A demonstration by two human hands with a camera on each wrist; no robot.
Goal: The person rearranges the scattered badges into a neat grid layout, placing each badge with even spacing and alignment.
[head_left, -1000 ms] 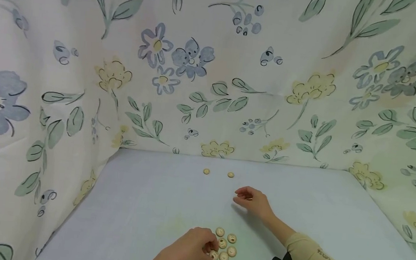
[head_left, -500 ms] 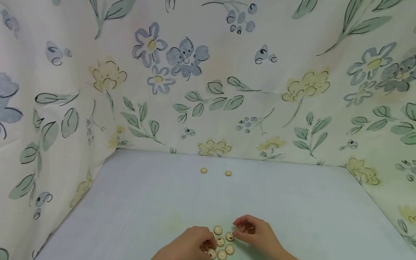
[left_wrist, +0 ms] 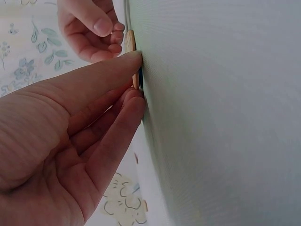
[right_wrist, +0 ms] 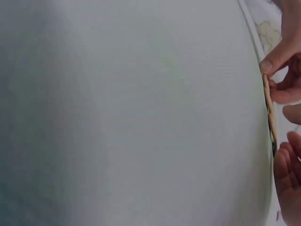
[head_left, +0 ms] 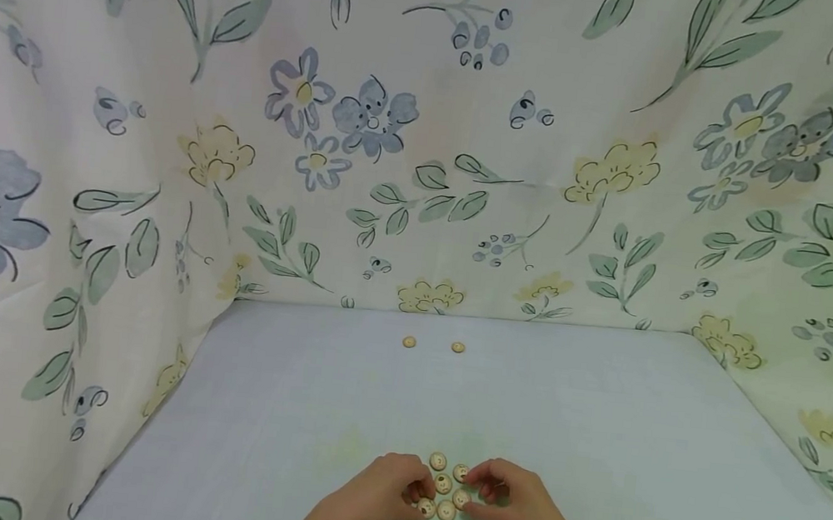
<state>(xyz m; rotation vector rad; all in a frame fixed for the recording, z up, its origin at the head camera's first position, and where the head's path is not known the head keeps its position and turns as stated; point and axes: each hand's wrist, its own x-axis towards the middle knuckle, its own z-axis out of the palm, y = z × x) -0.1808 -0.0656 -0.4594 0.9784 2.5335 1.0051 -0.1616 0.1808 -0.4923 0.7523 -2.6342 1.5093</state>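
Several round wooden discs with dark marks lie in a tight cluster near the table's front, among them a top disc (head_left: 438,461) and a middle disc (head_left: 443,484). At the cluster's lower left, my left hand (head_left: 388,492) pinches a wooden disc (head_left: 426,508) between thumb and finger, flat on the table. My right hand (head_left: 517,502) is at the cluster's other side. Its thumb tip meets the edge of the right disc (head_left: 462,499), and its index fingertip is at the upper right disc (head_left: 461,472). In the left wrist view, a disc edge (left_wrist: 136,81) shows between my left fingertips.
Two more wooden discs, a left one (head_left: 409,341) and a right one (head_left: 458,347), lie apart near the back of the white table (head_left: 298,391). Floral cloth (head_left: 474,132) hangs behind the table and along both sides.
My right hand has come back from the table's middle to the cluster's right side, then slightly lower, its thumb and index spreading along two discs. My left hand has stayed on its disc.
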